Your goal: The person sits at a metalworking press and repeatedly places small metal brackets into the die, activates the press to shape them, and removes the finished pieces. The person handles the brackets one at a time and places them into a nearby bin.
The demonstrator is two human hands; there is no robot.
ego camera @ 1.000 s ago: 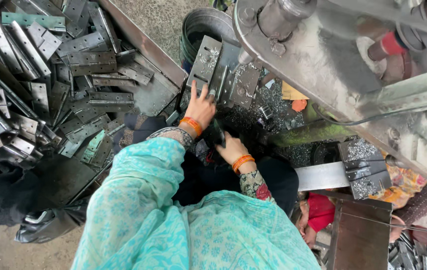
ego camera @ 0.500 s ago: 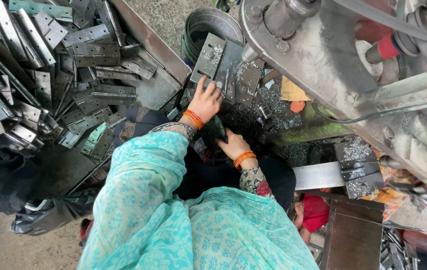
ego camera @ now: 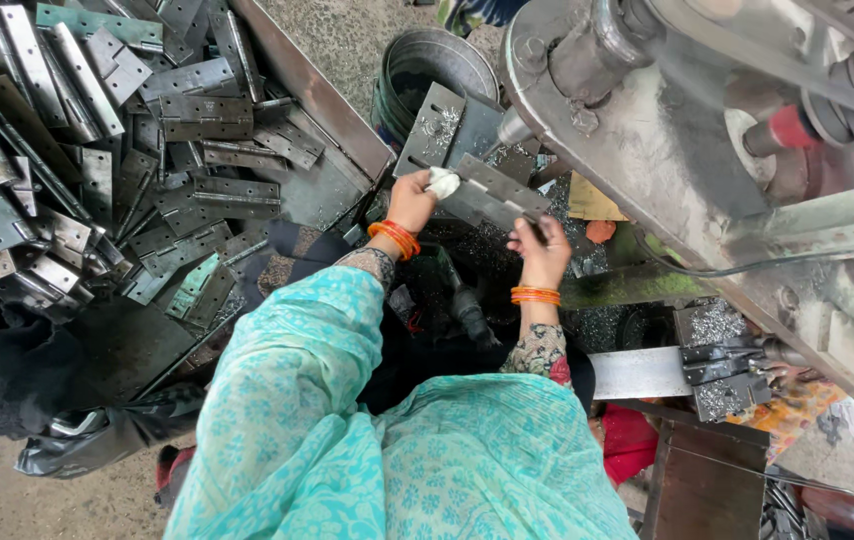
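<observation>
Hinge plate (ego camera: 495, 196) now lifted, both hands gripping (previously lower)

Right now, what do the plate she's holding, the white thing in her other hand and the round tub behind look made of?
The plate held by both hands looks like bare steel: dull grey, flat, with punched holes and a hinge-like ridge. The white wad in the left hand seems to be soft cloth or paper, crumpled; which one is unclear. The tub looks like thin sheet metal, grey and worn.

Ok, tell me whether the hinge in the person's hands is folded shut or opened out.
Opened out: the hinge lies spread as one flat strip between the left hand, which presses a white cloth on it, and the right hand.
</observation>
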